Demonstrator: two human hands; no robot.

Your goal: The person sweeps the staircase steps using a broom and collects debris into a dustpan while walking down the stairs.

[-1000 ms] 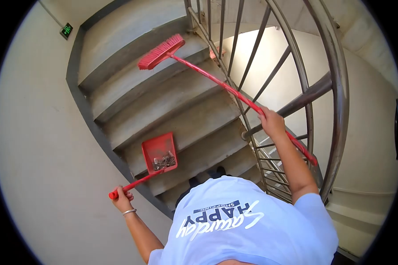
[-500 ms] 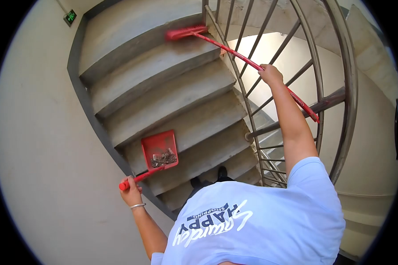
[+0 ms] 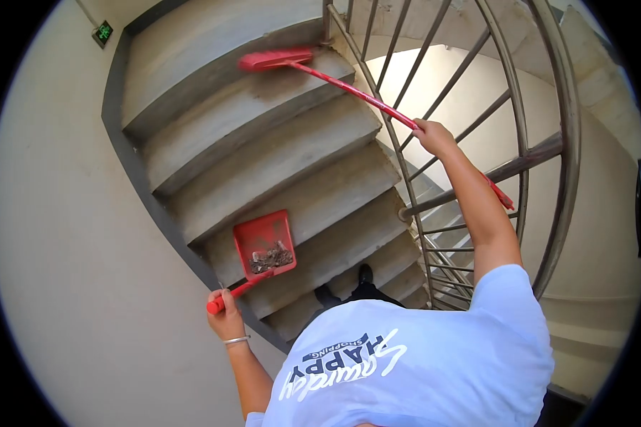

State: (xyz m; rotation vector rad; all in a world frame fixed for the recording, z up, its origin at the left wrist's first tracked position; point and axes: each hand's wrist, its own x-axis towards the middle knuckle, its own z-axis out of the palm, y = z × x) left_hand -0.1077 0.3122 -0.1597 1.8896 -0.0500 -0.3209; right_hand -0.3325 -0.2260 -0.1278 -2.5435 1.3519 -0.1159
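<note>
My right hand (image 3: 433, 136) grips the long red handle of a red broom (image 3: 349, 87). Its brush head (image 3: 274, 59) rests on a concrete step high up the stairs, close to the railing post. My left hand (image 3: 224, 317), with a bracelet on the wrist, holds the red handle of a red dustpan (image 3: 265, 244). The pan sits on a lower step near the left wall and holds a small heap of brown debris (image 3: 269, 257).
Concrete stairs (image 3: 263, 149) rise ahead, with a dark skirting along the pale left wall (image 3: 57, 213). A metal railing (image 3: 541, 149) with thin bars curves on the right above the lower flight. My shoes (image 3: 345, 288) stand on a low step. A green exit sign (image 3: 103, 32) hangs up left.
The broom head went from mid-air onto the upper step by the railing, then slid left along that step. My left hand and the dustpan shifted slightly to the right.
</note>
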